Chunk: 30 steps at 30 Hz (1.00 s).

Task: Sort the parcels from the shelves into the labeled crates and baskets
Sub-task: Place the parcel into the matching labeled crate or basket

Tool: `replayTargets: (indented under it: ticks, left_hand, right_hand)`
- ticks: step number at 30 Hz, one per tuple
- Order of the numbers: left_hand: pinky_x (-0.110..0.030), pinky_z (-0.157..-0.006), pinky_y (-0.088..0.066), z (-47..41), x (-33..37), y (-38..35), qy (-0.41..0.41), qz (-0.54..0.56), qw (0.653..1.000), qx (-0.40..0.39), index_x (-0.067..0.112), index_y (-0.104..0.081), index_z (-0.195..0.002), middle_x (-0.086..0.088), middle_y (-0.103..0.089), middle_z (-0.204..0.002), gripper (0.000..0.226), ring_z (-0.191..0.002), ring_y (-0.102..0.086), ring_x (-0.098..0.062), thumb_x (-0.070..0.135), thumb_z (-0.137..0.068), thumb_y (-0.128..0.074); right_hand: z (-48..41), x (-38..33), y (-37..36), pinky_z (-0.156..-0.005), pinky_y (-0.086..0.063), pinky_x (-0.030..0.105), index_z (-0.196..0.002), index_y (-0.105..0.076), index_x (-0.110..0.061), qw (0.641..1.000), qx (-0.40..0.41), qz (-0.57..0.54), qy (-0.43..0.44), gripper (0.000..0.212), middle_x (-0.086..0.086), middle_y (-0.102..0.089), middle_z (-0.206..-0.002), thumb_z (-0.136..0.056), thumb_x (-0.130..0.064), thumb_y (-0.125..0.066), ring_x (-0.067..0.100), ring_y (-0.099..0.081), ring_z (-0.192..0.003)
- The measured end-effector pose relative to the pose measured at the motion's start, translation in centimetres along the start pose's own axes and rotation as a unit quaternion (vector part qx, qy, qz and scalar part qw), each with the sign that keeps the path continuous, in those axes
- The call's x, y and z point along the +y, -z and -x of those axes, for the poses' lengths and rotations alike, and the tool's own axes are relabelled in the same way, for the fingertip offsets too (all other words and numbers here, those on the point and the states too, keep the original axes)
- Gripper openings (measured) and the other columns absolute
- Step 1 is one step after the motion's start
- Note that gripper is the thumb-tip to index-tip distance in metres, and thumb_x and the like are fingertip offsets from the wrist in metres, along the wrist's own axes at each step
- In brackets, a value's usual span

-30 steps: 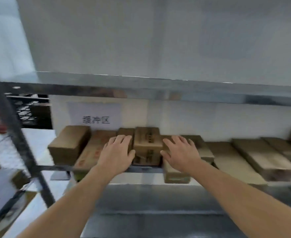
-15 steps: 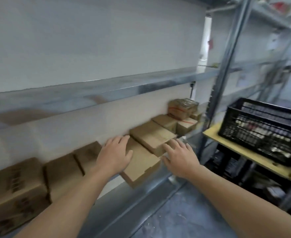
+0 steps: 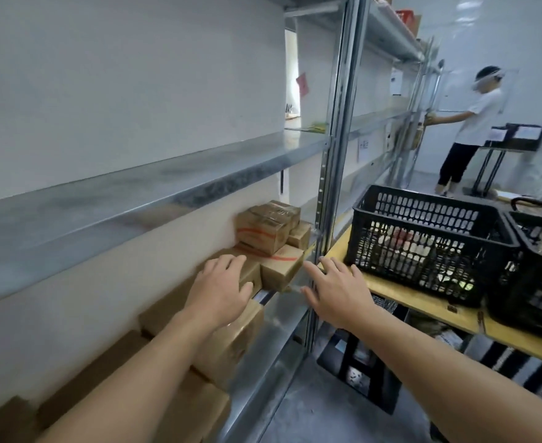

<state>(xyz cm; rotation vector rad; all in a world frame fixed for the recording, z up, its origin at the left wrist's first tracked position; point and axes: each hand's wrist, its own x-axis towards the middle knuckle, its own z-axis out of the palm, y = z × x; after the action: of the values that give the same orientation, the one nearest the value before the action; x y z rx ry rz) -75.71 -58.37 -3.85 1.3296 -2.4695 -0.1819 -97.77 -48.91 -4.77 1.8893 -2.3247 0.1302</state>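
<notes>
Brown cardboard parcels line the metal shelf (image 3: pixel 272 340) along the wall. At its right end a taped parcel with a red mark (image 3: pixel 264 227) is stacked on another parcel (image 3: pixel 282 266). My left hand (image 3: pixel 221 289) hovers with fingers spread over a flat parcel (image 3: pixel 250 273) just left of that stack; whether it touches is unclear. My right hand (image 3: pixel 333 292) is spread flat in the air by the shelf's front edge, holding nothing. Two black plastic crates (image 3: pixel 423 241) (image 3: pixel 538 282) sit on a yellow cart top (image 3: pixel 423 302) to the right.
A steel upright post (image 3: pixel 330 148) stands between the shelf and the cart. An upper shelf board (image 3: pixel 135 187) overhangs the parcels. Another person (image 3: pixel 467 129) works at a far rack beside a second trolley (image 3: pixel 509 145). A dark crate (image 3: pixel 359 372) sits under the cart.
The view has swung right along the shelf. Both hands moved from the middle parcels to the right end near the taped stack; the cart with black crates is now close.
</notes>
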Motion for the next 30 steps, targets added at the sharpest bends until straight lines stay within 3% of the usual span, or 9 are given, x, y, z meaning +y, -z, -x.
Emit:
replayTargets:
  ticks: [8, 11, 16, 22, 26, 30]
  left_hand:
    - [-0.038, -0.114, -0.029, -10.3, 0.6, -4.7, -0.011, 0.025, 0.999, -0.034, 0.022, -0.033, -0.150, 0.001, -0.036, -0.151, 0.058, -0.136, -0.032, -0.023, 0.041, -0.097, -0.045]
    - [-0.037, -0.112, -0.031, -13.8, 0.6, -6.2, 0.009, 0.044, 0.998, -0.046, 0.021, -0.033, -0.149, 0.000, -0.036, -0.151, 0.057, -0.134, -0.035, -0.024, 0.038, -0.097, -0.047]
    - [-0.044, -0.112, -0.033, -20.3, 0.6, -8.4, 0.064, 0.042, 0.996, -0.043, 0.025, -0.032, -0.149, -0.001, -0.035, -0.151, 0.059, -0.132, -0.034, -0.027, 0.042, -0.095, -0.048]
    - [-0.039, -0.111, -0.033, -25.8, 1.0, -10.9, 0.135, -0.003, 0.991, -0.022, 0.027, -0.030, -0.150, 0.004, -0.033, -0.151, 0.059, -0.135, -0.034, -0.025, 0.046, -0.096, -0.045]
    - [-0.039, -0.113, -0.029, -27.2, 0.8, -12.7, 0.205, 0.026, 0.978, 0.001, 0.030, -0.032, -0.149, 0.007, -0.028, -0.154, 0.055, -0.138, -0.030, -0.022, 0.050, -0.098, -0.037]
    - [-0.040, -0.117, -0.025, -27.1, 0.9, -14.1, 0.267, 0.072, 0.961, 0.025, 0.036, -0.032, -0.148, 0.008, -0.021, -0.157, 0.051, -0.142, -0.023, -0.021, 0.051, -0.100, -0.034]
  right_hand:
    - [-8.7, 4.1, -3.5, -0.115, -0.031, 0.052, -0.153, -0.030, -0.029, 0.999, -0.026, -0.029, -0.024, 0.056, 0.005, -0.035, -0.159, -0.104, -0.056, -0.031, 0.027, -0.028, -0.148]
    - [-12.8, 5.2, -4.7, -0.109, -0.038, 0.049, -0.151, -0.032, -0.029, 0.999, -0.019, -0.039, 0.000, 0.054, 0.004, -0.041, -0.152, -0.104, -0.056, -0.032, 0.026, -0.034, -0.143]
    - [-21.2, 7.2, -6.5, -0.116, -0.033, 0.053, -0.149, -0.036, -0.031, 0.998, -0.006, -0.056, 0.038, 0.054, 0.003, -0.040, -0.155, -0.102, -0.058, -0.036, 0.025, -0.031, -0.147]
    - [-30.8, 9.5, -7.8, -0.117, -0.029, 0.055, -0.147, -0.037, -0.028, 0.988, -0.033, -0.058, 0.136, 0.053, 0.006, -0.035, -0.159, -0.103, -0.057, -0.030, 0.029, -0.027, -0.149]
    - [-34.2, 9.9, -9.6, -0.120, -0.023, 0.055, -0.149, -0.038, -0.028, 0.975, -0.053, -0.048, 0.213, 0.054, 0.007, -0.031, -0.162, -0.104, -0.056, -0.029, 0.031, -0.025, -0.150]
    - [-35.6, 9.8, -10.9, -0.120, -0.021, 0.055, -0.157, -0.025, -0.033, 0.960, -0.051, -0.083, 0.262, 0.078, 0.001, -0.030, -0.164, -0.089, -0.065, -0.004, 0.029, -0.021, -0.153]
